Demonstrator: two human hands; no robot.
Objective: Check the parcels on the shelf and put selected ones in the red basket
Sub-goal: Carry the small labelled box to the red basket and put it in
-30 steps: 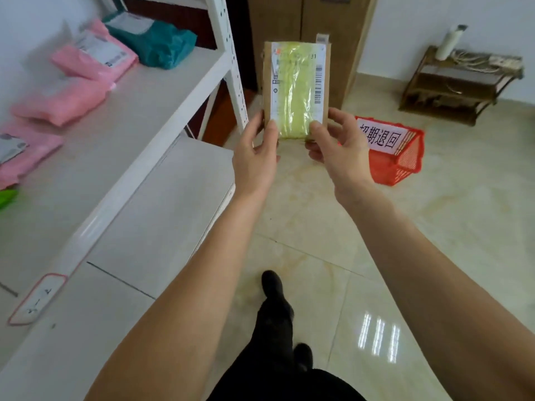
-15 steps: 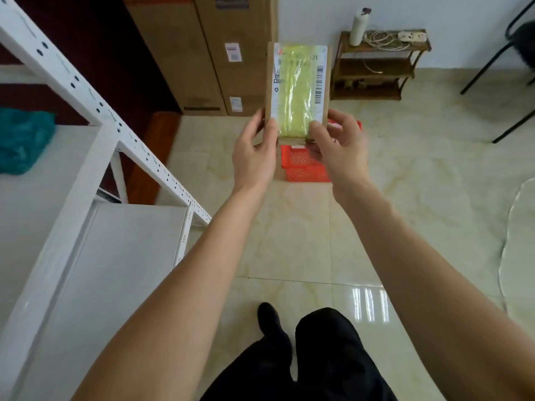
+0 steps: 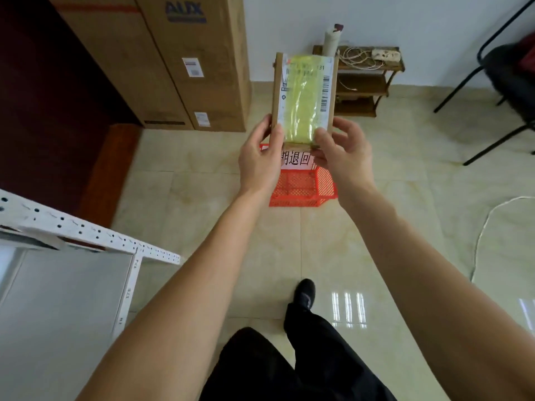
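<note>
I hold a small brown cardboard parcel upright in front of me, with a white barcode label and yellow tape down its face. My left hand pinches its lower left corner and my right hand pinches its lower right corner. The red basket stands on the floor straight ahead, below and beyond the parcel, partly hidden by my hands. A white sign with black characters is fixed to its near rim. The white metal shelf is at my lower left; no parcels on it are in view.
Tall cardboard boxes stand against the wall at the back left. A low wooden rack with cables stands behind the basket. A black chair is at the far right. A white cable lies on the tiled floor.
My view has swung right, away from the shelf and its parcels, and I have stepped closer to the basket. Both hands keep the same hold on the parcel.
</note>
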